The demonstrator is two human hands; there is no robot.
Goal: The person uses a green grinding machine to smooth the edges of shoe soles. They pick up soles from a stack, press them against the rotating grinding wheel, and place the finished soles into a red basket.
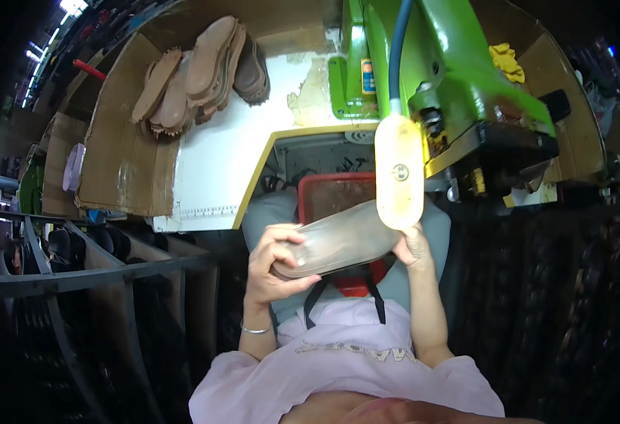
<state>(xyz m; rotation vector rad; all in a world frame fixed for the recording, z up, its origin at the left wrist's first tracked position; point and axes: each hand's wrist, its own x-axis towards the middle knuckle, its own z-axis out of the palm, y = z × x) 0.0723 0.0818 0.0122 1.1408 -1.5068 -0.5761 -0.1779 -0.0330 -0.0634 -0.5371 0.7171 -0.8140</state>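
A greyish-beige shoe sole (349, 237) with a thin dark edge lies across both hands, above my lap. My left hand (276, 263) is closed on its left end, the fingers over the top face and the thumb along the near edge. At the other end my right hand (413, 247) grips the sole, its fingers partly hidden under the lamp. The oval lit lamp (400, 173) hangs over that right end on a blue cable (397, 63). Behind the sole, a red plastic bin (306, 194) shows between my knees.
A green machine (458, 71) with a dark head (497, 159) stands at the right of the white table (211, 166). Stacked soles (207, 71) lie at the far left beside cardboard (123, 166). Yellow gloves (506, 63) rest at the far right. Racks (98, 275) stand at my left.
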